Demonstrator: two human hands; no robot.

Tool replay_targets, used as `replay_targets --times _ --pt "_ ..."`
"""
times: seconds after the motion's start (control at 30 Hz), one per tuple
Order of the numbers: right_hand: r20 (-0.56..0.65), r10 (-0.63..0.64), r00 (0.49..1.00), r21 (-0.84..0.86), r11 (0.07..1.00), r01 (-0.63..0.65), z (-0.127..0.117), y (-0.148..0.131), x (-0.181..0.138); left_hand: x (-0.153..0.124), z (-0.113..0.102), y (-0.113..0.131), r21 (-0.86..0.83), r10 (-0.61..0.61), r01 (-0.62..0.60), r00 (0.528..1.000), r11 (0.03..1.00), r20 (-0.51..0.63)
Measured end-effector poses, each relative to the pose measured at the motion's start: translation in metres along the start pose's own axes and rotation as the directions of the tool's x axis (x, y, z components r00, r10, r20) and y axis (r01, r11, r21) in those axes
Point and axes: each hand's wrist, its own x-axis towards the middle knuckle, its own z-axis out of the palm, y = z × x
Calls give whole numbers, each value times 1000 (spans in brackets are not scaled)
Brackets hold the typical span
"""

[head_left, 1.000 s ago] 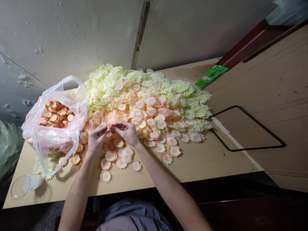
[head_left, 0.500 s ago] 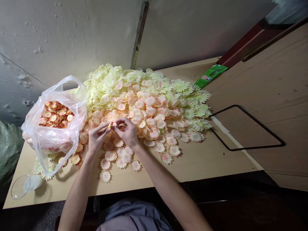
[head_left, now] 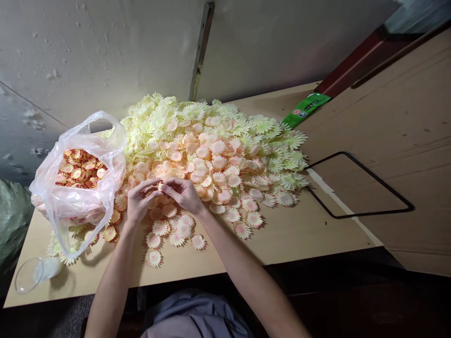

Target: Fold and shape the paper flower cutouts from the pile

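Observation:
My left hand (head_left: 140, 201) and my right hand (head_left: 183, 195) meet over the near side of a heap of artificial flower heads (head_left: 218, 148). Between their fingertips is a small yellow-and-red artificial flower piece (head_left: 160, 186), mostly covered by the fingers. Both hands are closed in a pinch on it. The heap is pale green at the back and pink in the middle, with loose pink-edged heads in front of my wrists. To the left, a translucent plastic bag (head_left: 79, 204) stands with its mouth open, holding smaller red-edged yellow flower pieces (head_left: 79, 170).
A clear glass (head_left: 30, 276) with whitish contents is at the table's (head_left: 282, 246) left front corner. At the right, a black wire frame (head_left: 373, 216) stands against a brown board (head_left: 416, 164). A green packet (head_left: 306, 110) lies at the back right. A grey wall (head_left: 141, 47) rises behind.
My right hand has shifted slightly down and turned, and its fingers now close over the flower piece, hiding more of it. The heap and bag are unchanged; the view shifted slightly.

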Motion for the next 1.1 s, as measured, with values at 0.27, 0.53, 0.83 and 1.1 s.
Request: replay_targets --times 0.27,0.53,0.83,1.1 --pt "51 30 998 83 996 -34 -1 -5 2 0 -2 -2 -26 -59 57 994 998 -90" --pt "78 32 996 96 995 -40 -2 -3 2 2 -3 0 108 46 -39 997 993 -59" --pt "67 142 988 206 966 -153 0 -2 1 2 -7 -6 182 177 -160 981 970 -82" --pt "92 84 992 160 982 -98 -2 -5 2 2 -8 -9 197 210 -183 970 963 -124"
